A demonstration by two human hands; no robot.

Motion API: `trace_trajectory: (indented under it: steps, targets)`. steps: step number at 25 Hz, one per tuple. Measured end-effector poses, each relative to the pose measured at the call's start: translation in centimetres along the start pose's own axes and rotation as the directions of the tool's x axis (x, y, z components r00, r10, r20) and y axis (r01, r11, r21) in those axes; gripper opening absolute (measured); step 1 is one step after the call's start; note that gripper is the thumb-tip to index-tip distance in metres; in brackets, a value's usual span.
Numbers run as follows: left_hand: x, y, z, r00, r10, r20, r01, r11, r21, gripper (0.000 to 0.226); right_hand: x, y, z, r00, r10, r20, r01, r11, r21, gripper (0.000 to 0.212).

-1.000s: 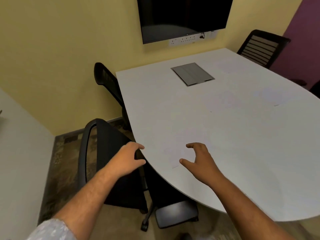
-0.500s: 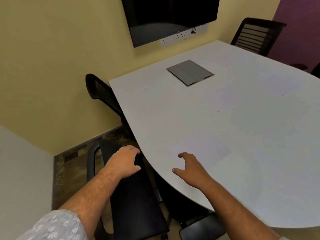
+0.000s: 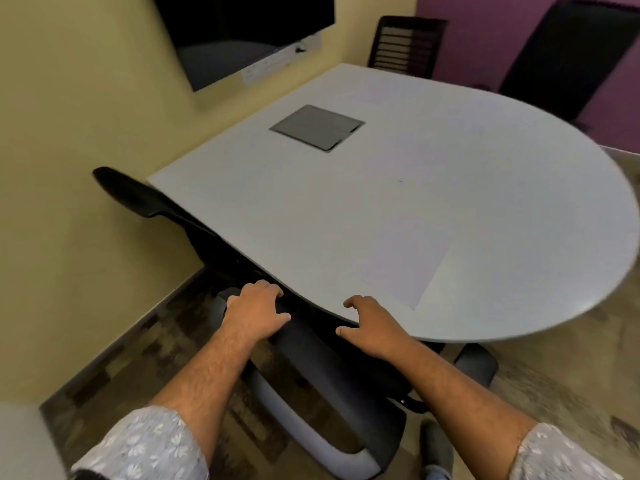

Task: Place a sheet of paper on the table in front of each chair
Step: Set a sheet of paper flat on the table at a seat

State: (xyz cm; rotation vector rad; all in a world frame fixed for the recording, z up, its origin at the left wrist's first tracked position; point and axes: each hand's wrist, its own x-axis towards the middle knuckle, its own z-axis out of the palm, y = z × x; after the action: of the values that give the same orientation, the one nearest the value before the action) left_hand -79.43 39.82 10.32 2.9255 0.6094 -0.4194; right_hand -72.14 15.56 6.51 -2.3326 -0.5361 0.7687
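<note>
Beyond the right hand [image 3: 372, 327], whose loosely bent fingers grasped nothing, lay a paper sheet [image 3: 403, 265] on the counter [image 3: 311, 216]; the left hand's [image 3: 254, 313] fingers curled over the chair back [image 3: 311, 355].

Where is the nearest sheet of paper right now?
In the head view, the sheet lies flat on the table near its curved near edge, just beyond and right of the right hand.
</note>
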Motion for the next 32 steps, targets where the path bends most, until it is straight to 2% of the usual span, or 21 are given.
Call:
trace_trajectory:
  steps: [4, 9, 14, 16, 18, 21, 26, 32]
  targets:
    - [-1.0, -3.5, -0.2, 0.984, 0.155, -0.086, -0.16, 0.985, -0.056, 0.063, -3.3, -3.7, 3.8, 0.985, 0.08, -0.151, -0.073, 0.996, 0.055, 0.067]
    - [-1.1, -6.3, -2.2, 0.961, 0.26, -0.093, -0.274, 0.94, -0.201, 0.072, -5.5, -6.9, 4.8, 0.965, 0.135, -0.224, -0.118, 0.989, 0.089, 0.067]
    - [1.9, -6.5, -2.7, 0.931, 0.348, -0.107, -0.365, 0.892, -0.266, 0.058, -2.8, -7.7, 3.3, 0.935, 0.183, -0.302, -0.15, 0.98, 0.13, 0.063]
    - [4.0, -6.4, -2.9, 0.943, 0.297, -0.148, -0.332, 0.857, -0.395, 0.049, -0.2, -8.2, 2.4, 0.925, 0.193, -0.328, -0.141, 0.974, 0.176, 0.062]
    - [5.6, -6.5, -3.0, 0.969, 0.181, -0.169, -0.246, 0.769, -0.59, 0.042, 2.6, -8.6, 1.6, 0.918, 0.192, -0.346, -0.118, 0.968, 0.223, 0.06]
    - [8.0, -7.3, -3.6, 0.99, 0.055, -0.13, -0.134, 0.642, -0.755, 0.031, 6.7, -9.0, 0.1, 0.9, 0.22, -0.377, -0.115, 0.953, 0.281, 0.056]
    - [13.5, -9.0, -5.3, 0.996, 0.034, -0.078, -0.083, 0.589, -0.804, 0.021, 11.7, -8.4, -1.5, 0.869, 0.304, -0.391, -0.148, 0.913, 0.38, 0.048]
    - [18.9, -9.3, -3.2, 0.999, 0.042, 0.026, -0.004, 0.6, -0.8, 0.018, 15.1, -8.2, 0.5, 0.812, 0.428, -0.396, -0.227, 0.858, 0.462, 0.041]
